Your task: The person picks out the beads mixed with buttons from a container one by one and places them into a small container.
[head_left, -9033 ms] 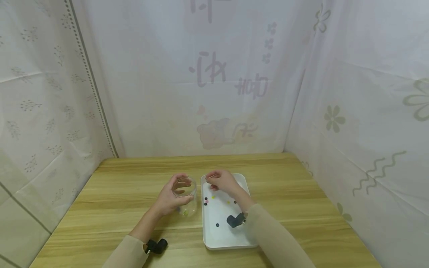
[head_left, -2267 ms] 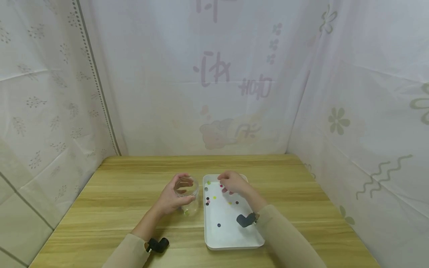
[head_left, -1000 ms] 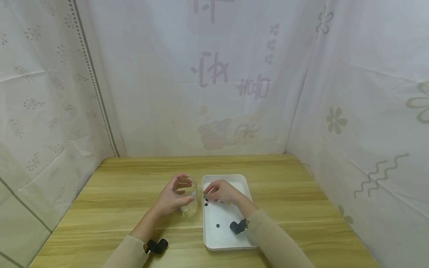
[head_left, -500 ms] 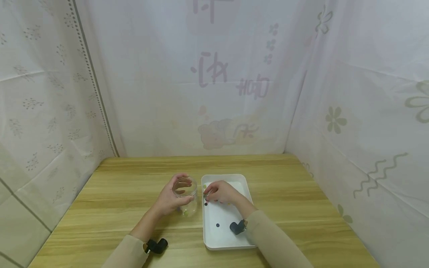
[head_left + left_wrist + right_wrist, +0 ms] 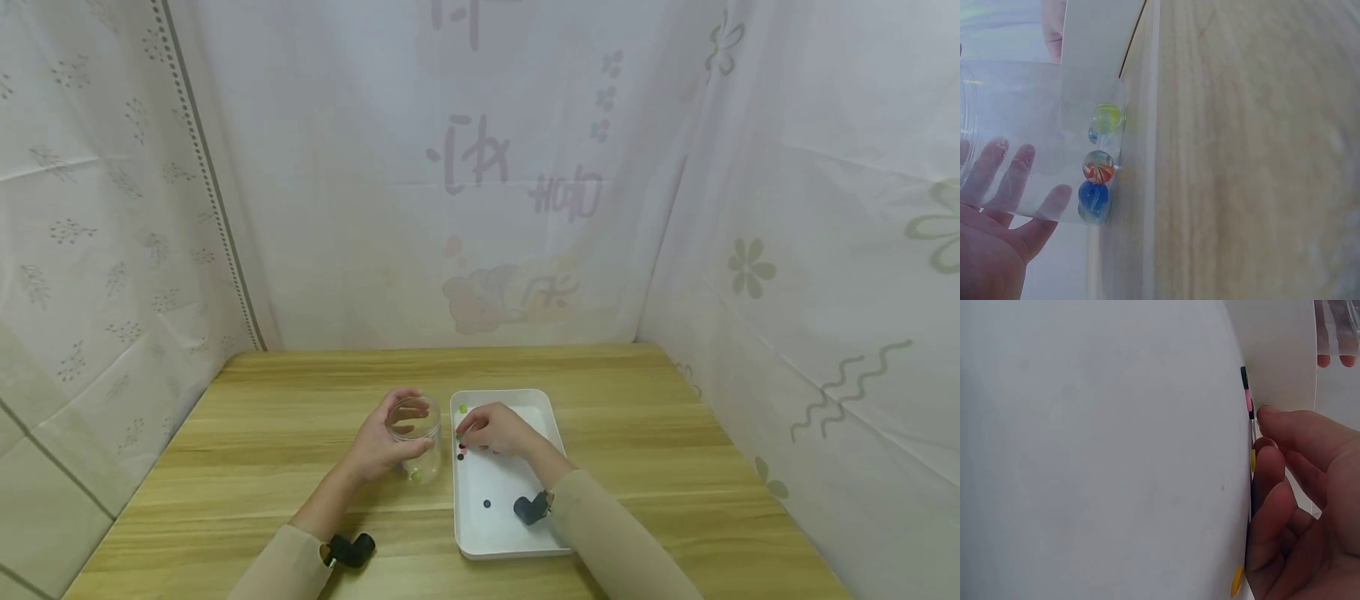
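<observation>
My left hand (image 5: 390, 442) grips a clear plastic jar (image 5: 422, 458) that stands open-topped on the table, thumb on the near side, fingers round the far side. At the jar's bottom, in the left wrist view, lie several glass marbles (image 5: 1098, 167), among them yellow-green, red-swirled and blue ones. My right hand (image 5: 498, 429) reaches into a white tray (image 5: 506, 533), thumb and index finger pinching a greyish marble (image 5: 460, 434) by the left wall, mostly hidden by the fingertips. A yellow-green marble (image 5: 462, 409) lies in the tray's far left corner.
Small flat discs lie in the tray: a black disc (image 5: 487, 503) near the front, black and pink ones by the left wall, and a yellow disc (image 5: 1237, 581) below my right hand. The wooden table (image 5: 337, 367) is enclosed by patterned white curtains (image 5: 337, 208).
Since 2.3 seconds ago my right hand has moved left and nearer, to the greyish marble at the left wall. The yellow-green marble has rolled slightly to the far corner. My left hand stays on the jar.
</observation>
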`<state>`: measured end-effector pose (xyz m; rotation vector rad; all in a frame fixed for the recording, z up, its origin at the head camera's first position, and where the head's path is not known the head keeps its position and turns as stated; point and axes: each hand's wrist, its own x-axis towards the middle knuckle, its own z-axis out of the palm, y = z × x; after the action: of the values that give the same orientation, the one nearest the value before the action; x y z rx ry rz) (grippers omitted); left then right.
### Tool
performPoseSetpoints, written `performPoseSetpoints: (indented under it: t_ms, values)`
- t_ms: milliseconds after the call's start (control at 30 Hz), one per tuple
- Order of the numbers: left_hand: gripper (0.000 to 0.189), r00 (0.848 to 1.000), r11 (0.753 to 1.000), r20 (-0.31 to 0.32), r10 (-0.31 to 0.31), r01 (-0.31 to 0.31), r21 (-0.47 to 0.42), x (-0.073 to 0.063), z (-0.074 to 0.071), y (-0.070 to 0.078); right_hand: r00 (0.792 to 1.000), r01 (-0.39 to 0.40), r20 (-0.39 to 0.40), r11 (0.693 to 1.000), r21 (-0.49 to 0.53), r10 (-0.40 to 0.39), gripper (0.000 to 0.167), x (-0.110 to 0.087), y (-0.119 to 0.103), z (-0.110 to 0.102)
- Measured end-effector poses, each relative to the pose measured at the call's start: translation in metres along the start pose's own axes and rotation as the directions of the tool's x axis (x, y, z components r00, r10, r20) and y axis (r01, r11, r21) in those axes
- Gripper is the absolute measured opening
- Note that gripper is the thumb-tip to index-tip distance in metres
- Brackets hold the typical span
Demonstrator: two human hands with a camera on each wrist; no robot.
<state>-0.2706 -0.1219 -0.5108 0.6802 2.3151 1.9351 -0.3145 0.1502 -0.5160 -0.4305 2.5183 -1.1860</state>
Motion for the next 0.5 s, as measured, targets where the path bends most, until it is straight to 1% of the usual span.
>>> performPoseSetpoints:
  t_ms: [300, 500]
  values:
    - [0.079, 1.000, 1.000, -0.005, -0.004, 0.004, -0.009, -0.0001, 0.0000, 0.0008, 1.000, -0.004, -0.005, 1.000, -0.018, 0.004, 0.014, 0.0017, 0.0017, -0.0001]
    - [0.079, 1.000, 1.000, -0.003, -0.004, 0.004, -0.005, -0.0008, 0.0010, 0.0031, 1.000, -0.004, 0.002, 1.000, -0.009, 0.004, 0.014, 0.0017, 0.0005, -0.0024]
